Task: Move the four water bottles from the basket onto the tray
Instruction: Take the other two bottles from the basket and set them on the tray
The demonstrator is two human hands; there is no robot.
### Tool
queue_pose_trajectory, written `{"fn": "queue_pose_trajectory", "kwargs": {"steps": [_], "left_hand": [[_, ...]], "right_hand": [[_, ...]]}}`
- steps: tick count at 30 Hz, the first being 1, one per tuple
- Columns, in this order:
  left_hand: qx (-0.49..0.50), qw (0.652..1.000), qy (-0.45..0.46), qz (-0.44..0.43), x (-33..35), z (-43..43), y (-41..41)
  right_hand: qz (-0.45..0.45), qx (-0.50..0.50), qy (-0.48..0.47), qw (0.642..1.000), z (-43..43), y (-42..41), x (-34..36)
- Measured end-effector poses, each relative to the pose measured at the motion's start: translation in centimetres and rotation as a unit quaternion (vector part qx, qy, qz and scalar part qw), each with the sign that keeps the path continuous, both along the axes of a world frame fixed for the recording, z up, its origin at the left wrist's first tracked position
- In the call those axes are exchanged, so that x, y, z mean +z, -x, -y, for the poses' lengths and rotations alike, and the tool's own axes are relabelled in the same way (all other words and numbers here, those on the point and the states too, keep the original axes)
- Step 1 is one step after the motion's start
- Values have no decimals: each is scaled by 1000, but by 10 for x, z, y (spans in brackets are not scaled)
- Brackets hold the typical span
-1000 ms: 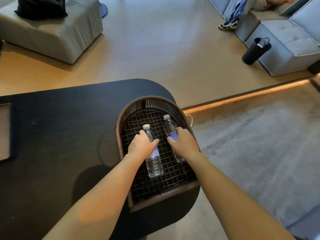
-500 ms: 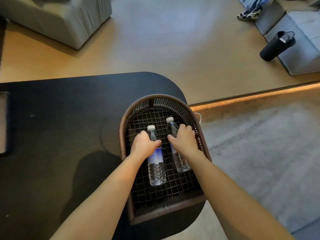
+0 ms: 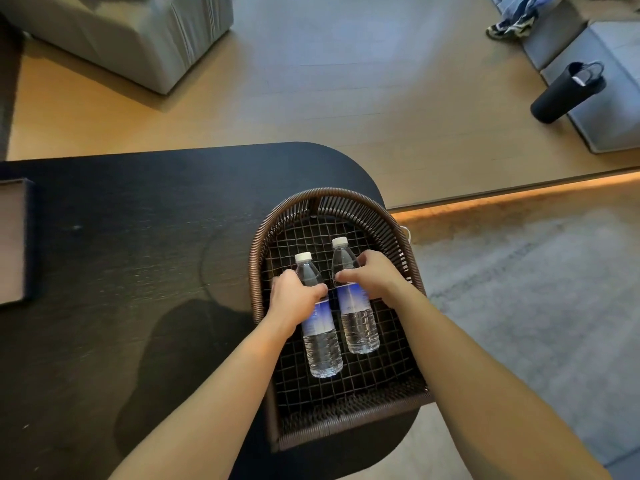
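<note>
A brown woven basket [image 3: 277,220] sits at the right end of the black table [image 3: 121,237]. Two clear water bottles with white caps and blue labels are inside it. My left hand [image 3: 294,296] is closed around the upper body of the left bottle [image 3: 320,341]. My right hand [image 3: 374,275] grips the right bottle [image 3: 358,323] just above its label. Both bottles point away from me, caps at the far end. A tray [image 3: 12,240] shows only as a flat edge at the table's far left.
A grey ottoman [image 3: 131,32] stands on the wooden floor beyond the table. A black flask [image 3: 568,91] leans against a grey sofa [image 3: 609,98] at the right. A grey rug [image 3: 536,289] lies right of the table.
Both hands have tightened around the bottles and drawn them slightly toward me, so more label and body shows below each hand. The camera has tilted down and nearer.
</note>
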State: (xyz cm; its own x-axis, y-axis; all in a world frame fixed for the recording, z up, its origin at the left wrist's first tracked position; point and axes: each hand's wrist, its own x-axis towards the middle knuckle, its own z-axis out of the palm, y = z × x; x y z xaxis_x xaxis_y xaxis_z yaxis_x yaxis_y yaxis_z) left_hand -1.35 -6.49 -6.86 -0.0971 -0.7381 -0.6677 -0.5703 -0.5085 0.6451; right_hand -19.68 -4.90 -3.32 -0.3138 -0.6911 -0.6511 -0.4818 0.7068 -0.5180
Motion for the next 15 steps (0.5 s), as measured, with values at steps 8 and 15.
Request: {"fn": "queue_pose_trajectory", "kwargs": {"steps": [8,15], "left_hand": [[-43,995,81,-47,33,-33,-19],[-42,980,142,-129,67,-75,-41]], "right_hand": [[43,-10,75,996,-42,2,27],[36,-11,196,980,-114,-13,52]]}}
